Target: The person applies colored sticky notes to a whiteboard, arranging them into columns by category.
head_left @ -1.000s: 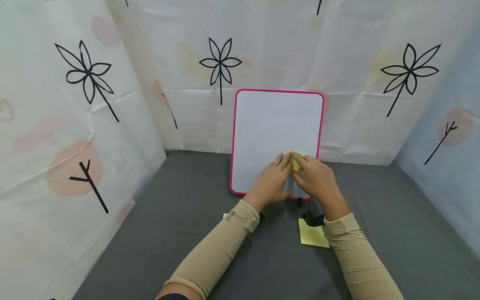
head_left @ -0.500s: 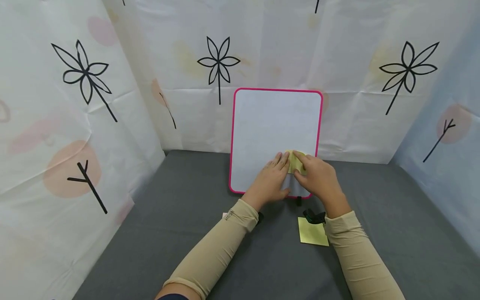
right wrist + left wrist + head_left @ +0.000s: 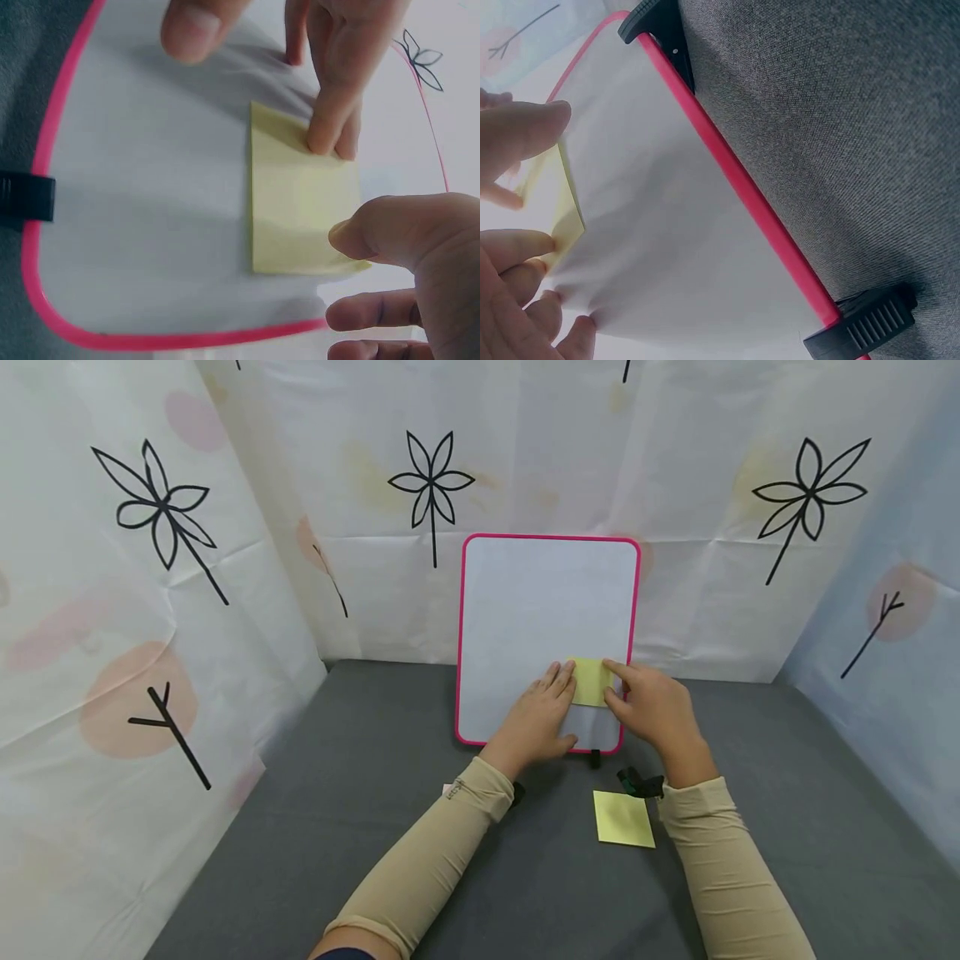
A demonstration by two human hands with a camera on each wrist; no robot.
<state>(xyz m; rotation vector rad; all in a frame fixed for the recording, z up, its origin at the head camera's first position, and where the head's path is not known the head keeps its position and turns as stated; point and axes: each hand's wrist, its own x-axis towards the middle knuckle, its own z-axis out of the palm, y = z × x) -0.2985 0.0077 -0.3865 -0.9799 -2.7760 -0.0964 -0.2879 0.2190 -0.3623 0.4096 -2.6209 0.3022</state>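
A yellow sticky note [image 3: 591, 682] lies flat on the lower right of a white board [image 3: 547, 610] with a pink rim. My left hand [image 3: 536, 718] rests on the board, its fingers stretched out and their tips on the note's left side. At the other side, my right hand [image 3: 660, 706] touches the note's upper right corner with an extended index finger. Its thumb lies lower along the same edge, and the right wrist view shows that thumb on the note's surface. A second yellow sticky note [image 3: 624, 818] lies on the grey table between the forearms.
Black clips [image 3: 870, 322] grip the board's bottom edge at the table. The board leans up in front of a patterned cloth backdrop [image 3: 360, 593]. A small pale piece [image 3: 447, 789] peeks out beside the left sleeve, mostly hidden.
My right hand has slid rightward across the note to its right edge, uncovering more of it. The left hand has stayed at the note's left side. The whole view has shifted slightly.
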